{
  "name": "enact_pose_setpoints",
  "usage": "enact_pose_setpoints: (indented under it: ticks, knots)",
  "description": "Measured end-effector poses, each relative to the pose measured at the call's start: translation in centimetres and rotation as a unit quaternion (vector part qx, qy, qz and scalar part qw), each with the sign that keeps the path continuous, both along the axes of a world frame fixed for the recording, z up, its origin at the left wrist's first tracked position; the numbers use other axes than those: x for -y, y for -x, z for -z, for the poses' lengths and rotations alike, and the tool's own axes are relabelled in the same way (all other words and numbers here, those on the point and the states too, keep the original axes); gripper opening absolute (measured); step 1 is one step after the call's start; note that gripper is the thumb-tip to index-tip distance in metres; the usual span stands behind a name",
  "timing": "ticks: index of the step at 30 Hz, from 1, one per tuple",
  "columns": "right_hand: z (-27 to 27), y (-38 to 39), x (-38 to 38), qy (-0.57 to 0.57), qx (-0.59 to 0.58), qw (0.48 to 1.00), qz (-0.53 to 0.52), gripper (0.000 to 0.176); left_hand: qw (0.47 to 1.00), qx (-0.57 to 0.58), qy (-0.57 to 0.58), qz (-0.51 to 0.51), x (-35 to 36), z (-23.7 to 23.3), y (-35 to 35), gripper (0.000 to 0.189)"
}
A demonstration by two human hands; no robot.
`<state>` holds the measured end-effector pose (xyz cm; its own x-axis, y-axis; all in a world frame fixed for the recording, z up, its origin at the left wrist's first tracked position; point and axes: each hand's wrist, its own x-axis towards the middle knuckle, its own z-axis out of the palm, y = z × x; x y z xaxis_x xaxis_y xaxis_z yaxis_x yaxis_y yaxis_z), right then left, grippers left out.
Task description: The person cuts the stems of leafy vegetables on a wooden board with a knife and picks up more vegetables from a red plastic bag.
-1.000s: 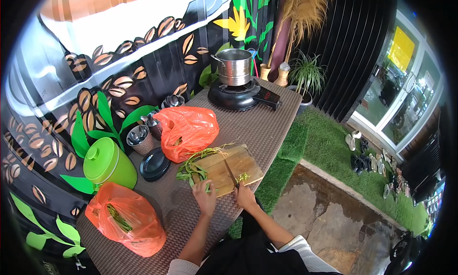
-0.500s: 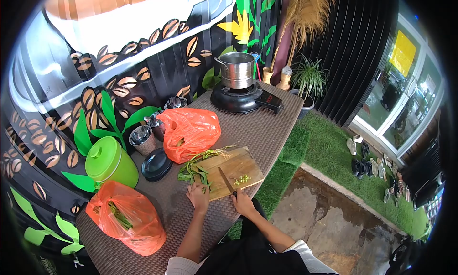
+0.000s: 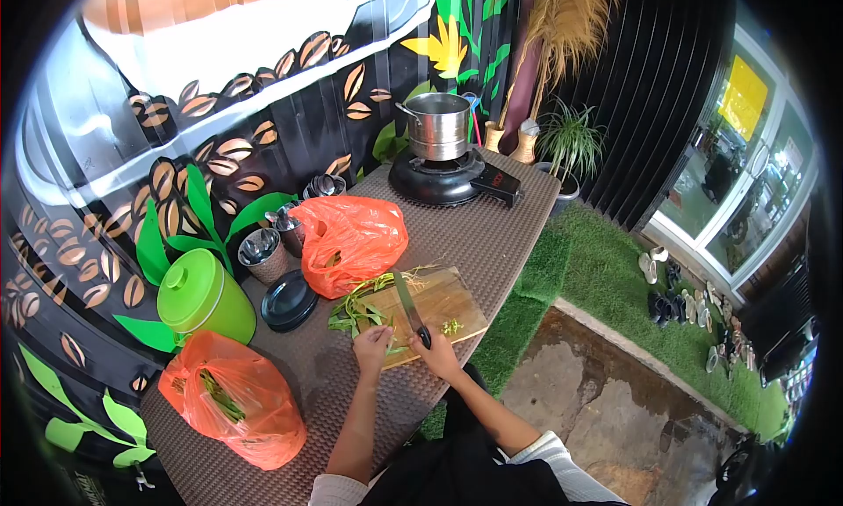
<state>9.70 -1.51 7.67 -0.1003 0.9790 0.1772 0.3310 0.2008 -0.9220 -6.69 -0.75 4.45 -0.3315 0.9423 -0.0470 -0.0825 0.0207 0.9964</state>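
Your right hand [image 3: 436, 358], gripping the kitchen knife [image 3: 407, 303], has swung its blade nearer the leafy greens [image 3: 355, 312] across the cutting board's [image 3: 453, 301] edge; your left hand [image 3: 372, 348] pinches narrowly (contents unclear).

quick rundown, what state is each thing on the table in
steel pot: uncovered, on the stove
green container: lid on
nearer red bag: bulging, greens inside
farther red bag: bulging
knife: in the right hand
leafy stems: loose, partly on the board
green bits: chopped
black plates: stacked
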Motion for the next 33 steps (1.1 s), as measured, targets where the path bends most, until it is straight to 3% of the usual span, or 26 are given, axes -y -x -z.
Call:
enact_pose_setpoints:
  ticks: [1,3,4,6,7,9,13,19,21,23,25,31,33]
  knots:
    - [-0.1,0.0,-0.1,0.024,0.037,0.999,-0.006,0.029,1.000,0.000,0.000,0.000,0.1,0.1,0.3,0.020]
    - [-0.1,-0.1,0.0,0.048,0.073,0.996,-0.013,0.033,0.949,-0.308,0.058,-0.027,0.4,-0.4,0.9,0.017]
    - [0.0,-0.2,0.4,0.033,0.058,0.998,-0.008,0.034,0.949,-0.308,0.058,-0.028,0.6,-0.8,0.8,0.017]
    - [0.5,-0.4,1.1,0.019,0.043,0.999,-0.001,0.035,0.842,-0.516,0.136,-0.084,0.9,-1.4,0.5,0.009]
    - [1.0,-0.6,1.3,0.019,0.037,0.999,0.012,0.036,0.842,-0.516,0.135,-0.083,0.7,-0.7,0.6,0.009]
    - [2.2,-0.9,1.6,0.020,0.030,0.999,0.023,0.036,0.896,-0.433,-0.001,-0.094,0.4,1.0,1.2,0.008]
    - [4.1,-1.7,1.7,0.035,0.045,0.998,0.026,0.026,0.922,-0.379,0.070,0.015,-0.5,0.0,0.6,0.008]
    - [5.7,-2.5,1.5,0.011,0.058,0.997,0.044,0.026,0.875,-0.475,0.096,-0.003,-1.1,0.3,-0.9,0.008]
    - [5.6,-2.9,1.5,0.006,0.057,0.997,0.046,0.027,0.829,-0.556,0.056,-0.003,-0.9,0.4,-1.1,0.007]
    - [3.1,-3.3,1.8,0.070,0.052,0.994,0.065,0.029,0.831,-0.555,0.036,-0.008,-0.9,1.0,-1.3,0.006]
    - [3.4,-3.4,1.7,0.024,0.062,0.995,0.074,0.032,0.833,-0.553,0.014,-0.014,-1.1,1.5,-1.5,0.005]
    - [0.9,-3.1,1.7,0.109,-0.010,0.993,0.039,0.025,0.833,-0.553,-0.009,-0.021,-1.7,0.5,-1.7,0.010]
    - [-1.3,-2.5,1.1,0.194,-0.011,0.981,0.025,0.026,0.906,-0.415,-0.015,0.077,-2.1,0.9,-1.3,0.011]
